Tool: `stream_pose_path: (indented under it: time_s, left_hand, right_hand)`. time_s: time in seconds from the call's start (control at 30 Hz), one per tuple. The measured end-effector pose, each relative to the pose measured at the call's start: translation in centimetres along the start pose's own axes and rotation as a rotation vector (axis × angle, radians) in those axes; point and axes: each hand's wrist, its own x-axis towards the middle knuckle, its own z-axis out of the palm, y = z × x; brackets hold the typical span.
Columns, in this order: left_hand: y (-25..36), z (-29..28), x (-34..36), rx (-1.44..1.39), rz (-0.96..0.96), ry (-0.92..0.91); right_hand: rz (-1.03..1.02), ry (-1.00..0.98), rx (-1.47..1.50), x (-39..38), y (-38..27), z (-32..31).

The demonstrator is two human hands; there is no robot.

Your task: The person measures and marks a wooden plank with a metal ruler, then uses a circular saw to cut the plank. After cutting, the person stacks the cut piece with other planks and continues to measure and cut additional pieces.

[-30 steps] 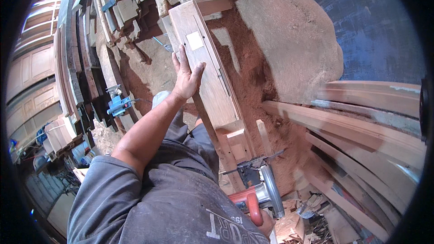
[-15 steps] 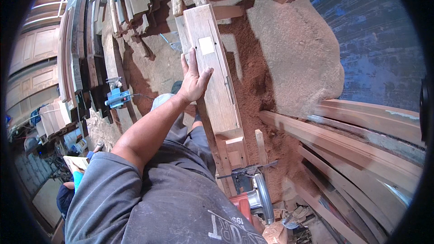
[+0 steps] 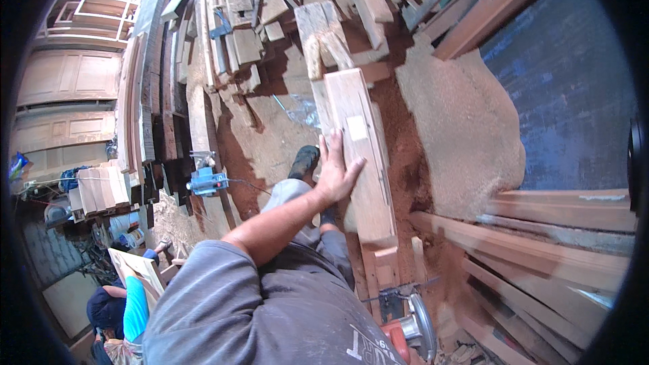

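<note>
My left hand (image 3: 338, 172) rests with fingers spread on a long pale wooden workpiece (image 3: 358, 162), which has a small white square and a dark slot along its face. The workpiece lies on a narrow timber beam (image 3: 318, 20) with rough blocks near its far end. At the near end, low in the picture, a red and silver circular saw (image 3: 416, 324) shows partly past my shirt. My right hand is mostly hidden at the saw's handle, so its fingers cannot be made out. My booted foot (image 3: 304, 162) stands left of the workpiece.
Piled offcuts (image 3: 243, 40) lie ahead, with a blue power tool (image 3: 208, 181) on timber at left. Door panels (image 3: 64, 78) stack at far left. A co-worker (image 3: 118, 311) bends at lower left. Leaning planks (image 3: 541, 243) and a dark blue sheet (image 3: 574, 94) occupy the right, beside sawdust (image 3: 412, 128).
My view has tipped up, so the workpiece, hand and saw appear lower and farther right. My left hand stays on the workpiece. More of the co-worker shows at left.
</note>
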Motion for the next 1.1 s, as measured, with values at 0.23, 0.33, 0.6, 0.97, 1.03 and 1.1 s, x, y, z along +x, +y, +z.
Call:
stream_pose_path:
  time_s: [0.23, 0.33, 0.6, 0.97, 1.03, 1.1]
  left_hand:
    - [-6.8, -4.1, 6.4, -0.058, 0.004, 0.507]
    - [-13.1, -9.3, 14.5, -0.17, -0.192, 0.717]
    - [-33.1, -25.1, 35.1, -0.095, -0.696, 0.692]
    - [-36.3, -18.7, 12.4, 0.011, -0.858, -0.569]
    - [-36.2, -18.8, 10.6, -0.026, -0.889, -0.582]
    - [-36.7, -19.2, 9.6, -0.12, -0.959, -0.437]
  right_hand:
    - [-0.039, 0.297, -0.084, 6.7, -9.0, 4.9]
    - [-0.021, 0.384, -0.093, 10.0, -12.7, 7.3]
    - [0.154, 0.547, -0.113, 16.1, -23.1, 12.8]
    - [0.276, 0.586, -0.24, 17.6, -29.4, 13.4]
    - [0.267, 0.603, -0.258, 18.7, -29.5, 13.2]
    - [0.258, 0.631, -0.275, 19.7, -29.7, 13.1]
